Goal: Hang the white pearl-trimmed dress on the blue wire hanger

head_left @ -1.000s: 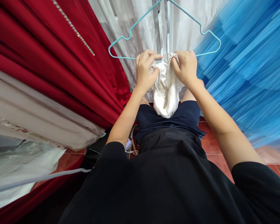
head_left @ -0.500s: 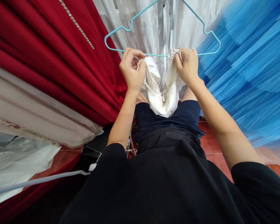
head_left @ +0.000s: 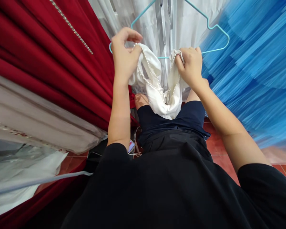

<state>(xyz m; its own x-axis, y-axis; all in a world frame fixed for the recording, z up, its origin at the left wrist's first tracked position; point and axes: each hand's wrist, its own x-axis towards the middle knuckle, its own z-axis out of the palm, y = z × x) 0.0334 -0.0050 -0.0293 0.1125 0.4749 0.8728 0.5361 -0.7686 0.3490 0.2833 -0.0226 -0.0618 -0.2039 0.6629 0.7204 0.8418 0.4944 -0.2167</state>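
A white garment (head_left: 154,98) edged with strings of small pearl-like beads hangs in a V between my hands, its lower fold over my lap. My left hand (head_left: 125,52) pinches its upper left edge between thumb and fingers. On the other side my right hand (head_left: 190,65) grips the upper right edge, thumb pressed on the beaded trim. A light blue hanger (head_left: 215,28) is behind the garment, its bottom bar passing behind my right hand. My left hand covers part of the hanger's left side.
Red drapery (head_left: 62,57) and a pale sheer gown (head_left: 43,111) hang at left. Blue tulle (head_left: 257,73) fills the right. White fabric (head_left: 143,19) and a metal pole stand ahead. Below left are clear plastic (head_left: 33,165), a grey tube (head_left: 43,181) and red floor tiles (head_left: 216,140).
My left hand has moved up and to the left, lifting and widening the garment's left side. The right hand stays nearly in place. The hanger has tilted slightly.
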